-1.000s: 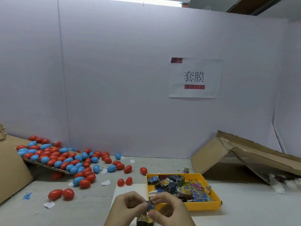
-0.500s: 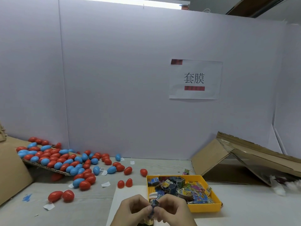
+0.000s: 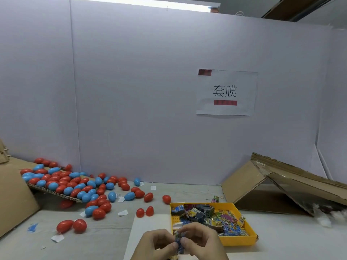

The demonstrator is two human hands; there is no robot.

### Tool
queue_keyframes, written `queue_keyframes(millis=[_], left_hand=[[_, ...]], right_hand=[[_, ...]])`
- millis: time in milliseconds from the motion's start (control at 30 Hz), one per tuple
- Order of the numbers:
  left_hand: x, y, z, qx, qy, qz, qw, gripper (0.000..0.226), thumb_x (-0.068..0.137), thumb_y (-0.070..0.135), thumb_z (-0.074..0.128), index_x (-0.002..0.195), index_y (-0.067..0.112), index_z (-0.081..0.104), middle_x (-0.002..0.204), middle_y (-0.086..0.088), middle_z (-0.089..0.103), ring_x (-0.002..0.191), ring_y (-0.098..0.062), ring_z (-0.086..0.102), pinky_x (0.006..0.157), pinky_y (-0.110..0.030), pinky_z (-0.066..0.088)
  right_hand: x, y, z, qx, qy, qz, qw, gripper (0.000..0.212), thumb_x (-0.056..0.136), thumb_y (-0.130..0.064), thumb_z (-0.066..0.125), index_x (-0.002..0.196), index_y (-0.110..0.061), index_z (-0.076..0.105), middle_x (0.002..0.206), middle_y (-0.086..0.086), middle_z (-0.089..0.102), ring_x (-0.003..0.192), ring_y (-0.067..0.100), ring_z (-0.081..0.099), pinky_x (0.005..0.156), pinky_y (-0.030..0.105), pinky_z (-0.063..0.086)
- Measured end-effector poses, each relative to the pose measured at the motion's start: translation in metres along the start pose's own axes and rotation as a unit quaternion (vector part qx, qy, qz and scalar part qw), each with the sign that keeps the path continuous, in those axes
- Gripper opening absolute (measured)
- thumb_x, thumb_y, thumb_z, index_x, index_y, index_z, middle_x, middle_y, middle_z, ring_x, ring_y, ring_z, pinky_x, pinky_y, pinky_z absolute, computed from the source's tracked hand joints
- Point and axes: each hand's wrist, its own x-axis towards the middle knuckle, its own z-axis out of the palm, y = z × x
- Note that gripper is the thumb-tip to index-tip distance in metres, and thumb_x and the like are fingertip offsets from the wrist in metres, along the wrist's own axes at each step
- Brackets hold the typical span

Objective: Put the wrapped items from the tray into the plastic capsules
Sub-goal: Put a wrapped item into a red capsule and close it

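Lying heaped at left, red and blue capsules (image 3: 75, 184) spill across the surface (image 3: 112, 231). At centre bottom the left grip (image 3: 155, 244) pinches a blue wrapped item (image 3: 178, 243), the right grip (image 3: 202, 243) pinching its other side, beside the yellow tray (image 3: 239, 241).

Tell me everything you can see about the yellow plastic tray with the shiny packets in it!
The yellow plastic tray is a shallow rectangle with low walls and a gridded floor. It sits flat on the grey table, right of centre, heaped with colourful wrapped packets. The right hand, pinching a small blue packet together with the left hand, hides its near left corner.
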Motion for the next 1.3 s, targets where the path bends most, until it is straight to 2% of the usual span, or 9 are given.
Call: queue_keyframes(millis=[67,167,267,467,800,933,1100,1167,1300], left_hand=[[-0.0002,-0.0001,-0.0003,-0.020,0.017,0.008,1.000,0.005,0.086,0.016,0.075,0.090,0.012,0.076,0.088,0.000,0.077,0.085,-0.011,0.072,0.078,-0.017,0.053],[-0.0005,-0.0015,-0.0008,-0.063,0.034,0.001,0.997,0.005,0.083,0.013,0.078,0.086,0.009,0.076,0.086,-0.006,0.077,0.082,-0.015,0.073,0.080,-0.024,0.056],[-0.0019,-0.0024,-0.0014,-0.099,0.031,-0.007,0.995,0.002,0.083,0.010,0.077,0.082,0.009,0.076,0.084,-0.011,0.076,0.077,-0.016,0.072,0.078,-0.025,0.057],[-0.0010,-0.0016,-0.0023,-0.142,0.042,-0.027,0.989,0.006,0.087,0.009,0.072,0.087,0.005,0.076,0.085,-0.018,0.075,0.074,-0.021,0.070,0.074,-0.028,0.058],[-0.0019,0.0015,-0.0019,-0.049,0.056,-0.005,0.997,0.010,0.082,0.008,0.077,0.086,0.005,0.068,0.075,-0.004,0.075,0.068,-0.011,0.070,0.066,-0.019,0.053],[-0.0021,0.0013,-0.0008,0.001,0.071,0.000,0.997,0.012,0.081,0.006,0.077,0.084,0.008,0.065,0.075,-0.001,0.074,0.072,-0.012,0.070,0.073,-0.022,0.057],[-0.0049,-0.0002,0.0012,0.023,0.078,0.027,0.996,0.016,0.084,0.003,0.072,0.090,0.007,0.058,0.074,-0.011,0.073,0.071,-0.020,0.071,0.078,-0.035,0.060],[-0.0058,-0.0019,0.0021,0.038,0.087,0.044,0.995,0.015,0.083,0.002,0.069,0.090,0.009,0.058,0.066,-0.005,0.071,0.065,-0.016,0.068,0.074,-0.032,0.058],[-0.0067,-0.0041,0.0041,0.053,0.117,0.070,0.989,0.014,0.081,0.003,0.069,0.088,0.013,0.060,0.056,0.002,0.064,0.056,-0.008,0.060,0.065,-0.027,0.051]], right_hand=[[0.0000,-0.0007,0.0000,0.001,-0.007,0.004,1.000,0.016,0.079,-0.014,0.081,0.092,-0.015,0.071,0.078,0.003,0.072,0.072,0.014,0.064,0.073,0.028,0.053],[0.0004,-0.0005,0.0014,0.023,-0.016,0.011,1.000,0.016,0.076,-0.017,0.084,0.080,-0.011,0.070,0.071,0.003,0.068,0.069,0.014,0.061,0.068,0.027,0.049],[0.0013,-0.0010,0.0008,0.044,-0.017,0.013,0.999,0.011,0.080,-0.013,0.080,0.077,-0.008,0.070,0.065,0.002,0.065,0.063,0.012,0.059,0.064,0.025,0.047],[0.0014,-0.0052,-0.0028,0.061,-0.027,0.009,0.998,0.006,0.084,-0.010,0.074,0.080,-0.008,0.070,0.066,0.002,0.066,0.061,0.011,0.059,0.062,0.025,0.048],[0.0017,-0.0036,-0.0005,0.050,-0.035,0.014,0.998,0.007,0.088,-0.010,0.070,0.088,-0.010,0.077,0.064,0.003,0.065,0.059,0.013,0.058,0.062,0.025,0.047],[0.0014,-0.0040,0.0001,0.062,-0.026,0.003,0.998,0.013,0.086,-0.004,0.071,0.077,-0.012,0.076,0.062,-0.001,0.066,0.056,0.010,0.059,0.058,0.023,0.047],[0.0021,-0.0012,0.0019,0.085,-0.029,-0.004,0.996,0.007,0.083,-0.002,0.072,0.078,-0.005,0.076,0.065,0.005,0.068,0.059,0.015,0.059,0.059,0.025,0.047],[0.0021,0.0005,0.0025,0.102,-0.036,-0.003,0.994,0.005,0.082,-0.005,0.073,0.080,-0.002,0.076,0.066,0.011,0.068,0.061,0.018,0.060,0.059,0.026,0.048],[0.0030,0.0041,0.0025,0.129,-0.068,-0.001,0.989,0.015,0.073,-0.020,0.075,0.079,-0.006,0.077,0.068,0.015,0.067,0.064,0.019,0.061,0.060,0.027,0.047]])
